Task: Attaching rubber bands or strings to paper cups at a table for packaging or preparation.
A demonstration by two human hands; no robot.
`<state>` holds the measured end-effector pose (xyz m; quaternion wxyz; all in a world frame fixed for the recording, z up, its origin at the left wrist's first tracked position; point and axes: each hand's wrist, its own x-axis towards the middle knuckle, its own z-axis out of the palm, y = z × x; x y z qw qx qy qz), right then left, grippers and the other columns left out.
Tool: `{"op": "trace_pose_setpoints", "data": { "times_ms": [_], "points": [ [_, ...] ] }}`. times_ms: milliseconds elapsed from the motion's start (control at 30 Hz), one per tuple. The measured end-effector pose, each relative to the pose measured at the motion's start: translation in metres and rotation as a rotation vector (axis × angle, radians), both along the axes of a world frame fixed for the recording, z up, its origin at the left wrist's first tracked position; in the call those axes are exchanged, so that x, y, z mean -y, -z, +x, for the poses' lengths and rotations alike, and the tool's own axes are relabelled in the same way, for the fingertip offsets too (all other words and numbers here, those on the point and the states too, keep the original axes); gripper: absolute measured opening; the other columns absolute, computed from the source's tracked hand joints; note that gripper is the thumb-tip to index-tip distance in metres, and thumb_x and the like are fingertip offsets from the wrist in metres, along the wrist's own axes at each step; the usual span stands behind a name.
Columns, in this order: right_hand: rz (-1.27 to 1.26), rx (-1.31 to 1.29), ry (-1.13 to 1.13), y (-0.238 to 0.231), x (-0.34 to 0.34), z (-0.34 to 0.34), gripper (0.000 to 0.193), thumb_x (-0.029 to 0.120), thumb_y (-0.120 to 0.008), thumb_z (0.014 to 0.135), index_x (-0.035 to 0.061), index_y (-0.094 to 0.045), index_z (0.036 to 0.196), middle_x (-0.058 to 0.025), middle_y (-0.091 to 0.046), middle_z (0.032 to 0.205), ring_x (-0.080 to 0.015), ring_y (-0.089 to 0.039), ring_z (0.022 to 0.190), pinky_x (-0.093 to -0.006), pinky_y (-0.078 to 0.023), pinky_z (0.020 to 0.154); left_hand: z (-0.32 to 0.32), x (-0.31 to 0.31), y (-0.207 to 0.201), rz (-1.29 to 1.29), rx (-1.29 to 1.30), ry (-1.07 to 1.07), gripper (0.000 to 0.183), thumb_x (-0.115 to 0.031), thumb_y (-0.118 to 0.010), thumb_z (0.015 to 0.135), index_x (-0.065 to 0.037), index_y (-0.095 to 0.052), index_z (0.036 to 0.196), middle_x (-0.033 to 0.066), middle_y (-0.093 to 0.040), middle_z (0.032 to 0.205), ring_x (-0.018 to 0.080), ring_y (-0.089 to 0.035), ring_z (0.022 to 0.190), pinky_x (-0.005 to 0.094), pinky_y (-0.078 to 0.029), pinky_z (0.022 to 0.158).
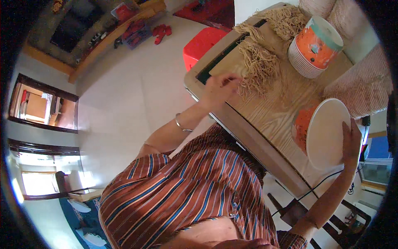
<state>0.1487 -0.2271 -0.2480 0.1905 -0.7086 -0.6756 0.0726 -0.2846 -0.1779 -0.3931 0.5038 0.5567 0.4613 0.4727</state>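
My right hand (351, 139) grips the rim of a paper tub (329, 133) at the right of the table. The tub is tipped so its white inside faces me, and part of its orange printed outside shows at the left. My left hand (222, 89), with a bangle on its wrist, is over the table's near left edge, its fingers curled together. Its fingertips are beside a heap of tan, string-like strands (259, 68). Whether a strand is pinched in them I cannot make out.
A stack of orange and green paper tubs (313, 47) stands upside down on the wooden table (265, 118). Plastic-wrapped stacks of tubs (360, 83) line the right side. More strands (284, 20) lie at the back. A red stool (203, 45) stands beyond the left edge; a black cable (319, 184) hangs near my right arm.
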Motion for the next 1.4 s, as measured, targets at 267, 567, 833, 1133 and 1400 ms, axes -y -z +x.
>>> {"op": "trace_pose_setpoints", "data": {
  "times_ms": [267,567,833,1133,1400],
  "points": [
    [-0.019,-0.08,-0.04,0.034,-0.015,0.012,0.025,0.018,-0.046,0.095,-0.0013,-0.057,0.105,-0.0119,-0.061,0.09,-0.0194,-0.053,0.08,-0.0321,-0.044,0.078,-0.025,-0.006,-0.002,0.442,-0.369,-0.19,0.012,-0.006,-0.065,0.082,0.0,-0.065,0.092,0.0085,-0.055,0.083,0.0163,-0.058,0.068,0.0278,-0.047,0.06],
    [0.291,-0.049,0.153,0.007,0.003,-0.027,0.014,0.013,-0.052,0.095,0.0019,-0.059,0.1,-0.0044,-0.06,0.093,-0.0144,-0.056,0.086,-0.0272,-0.044,0.082,-0.027,-0.011,0.007,0.374,-0.426,-0.234,0.011,-0.007,-0.064,0.083,-0.003,-0.066,0.093,0.0115,-0.055,0.087,0.0216,-0.059,0.067,0.0308,-0.048,0.059],
    [0.281,-0.137,-0.386,-0.028,0.067,-0.17,0.012,-0.005,-0.058,0.079,-0.0017,-0.06,0.09,-0.0121,-0.06,0.09,-0.022,-0.058,0.085,-0.0312,-0.047,0.078,-0.029,-0.021,0.023,0.621,-0.619,-0.083,0.016,-0.011,-0.066,0.08,-0.008,-0.066,0.096,0.0106,-0.055,0.089,0.0301,-0.055,0.089,0.0406,-0.046,0.079],
    [0.005,-0.298,-0.732,0.023,0.056,-0.211,0.016,0.0,-0.067,0.077,0.0013,-0.058,0.09,-0.013,-0.051,0.078,-0.0309,-0.056,0.068,-0.0403,-0.045,0.056,-0.02,-0.027,0.031,0.739,-0.724,-0.03,0.01,-0.009,-0.063,0.078,-0.003,-0.055,0.083,0.0135,-0.053,0.087,0.0334,-0.053,0.086,0.0436,-0.045,0.076],
    [-0.078,-0.723,-0.385,0.062,0.011,-0.24,0.031,0.0,-0.059,0.083,0.0025,-0.056,0.113,-0.0094,-0.056,0.088,-0.0174,-0.056,0.071,-0.0285,-0.048,0.066,-0.019,0.007,-0.028,0.706,-0.66,0.119,0.015,-0.004,-0.065,0.076,-0.003,-0.053,0.084,0.0129,-0.054,0.084,0.0328,-0.054,0.084,0.0417,-0.046,0.076]
  ]
}}
